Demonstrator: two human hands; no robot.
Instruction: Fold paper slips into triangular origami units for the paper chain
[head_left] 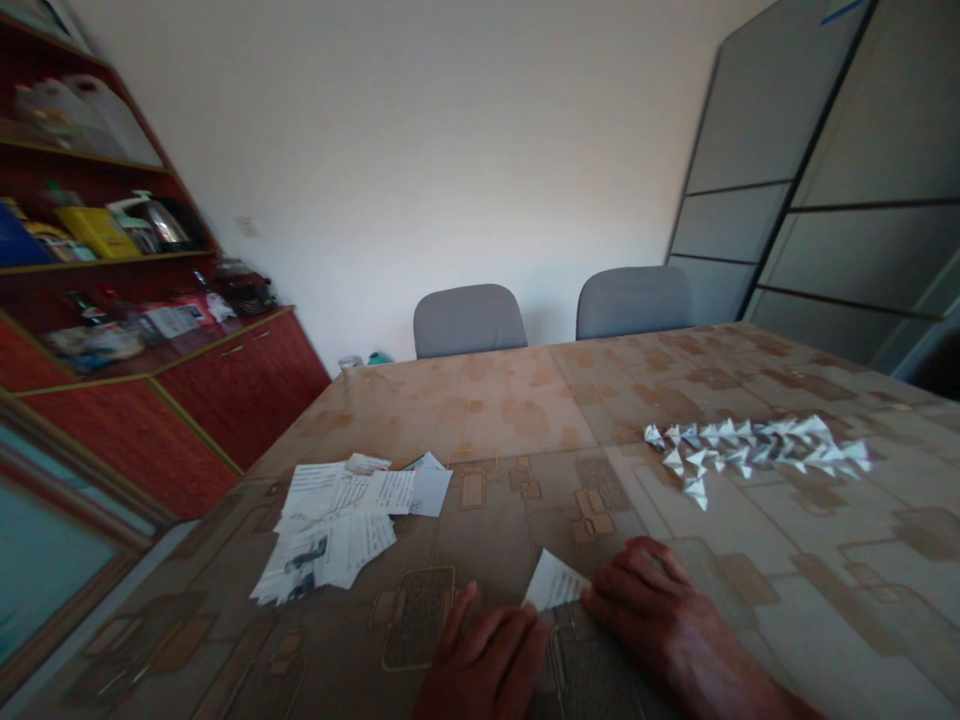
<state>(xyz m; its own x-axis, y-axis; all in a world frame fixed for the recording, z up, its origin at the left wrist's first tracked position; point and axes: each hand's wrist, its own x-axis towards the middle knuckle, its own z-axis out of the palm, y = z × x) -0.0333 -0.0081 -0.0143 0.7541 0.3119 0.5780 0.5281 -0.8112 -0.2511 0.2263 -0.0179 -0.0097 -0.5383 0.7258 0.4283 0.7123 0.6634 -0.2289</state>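
Near the front of the table a small folded piece of printed paper [553, 583] lies between my hands, its point facing away from me. My left hand [491, 655] rests at its lower left corner, fingertips touching the paper and one finger held apart. At the right corner, my right hand [660, 610] pinches the paper's edge, its other fingers curled. To the left lies a loose pile of printed paper sheets [337, 530]. Rows of small folded paper triangles [757, 445] stand on the right side of the table.
The table [480, 400] has a patterned cover. Two grey chairs [470, 320] stand behind its far edge. At the left is a red-brown cabinet [240, 375] with bottles and boxes. Grey panelled doors [735, 200] are at the back right.
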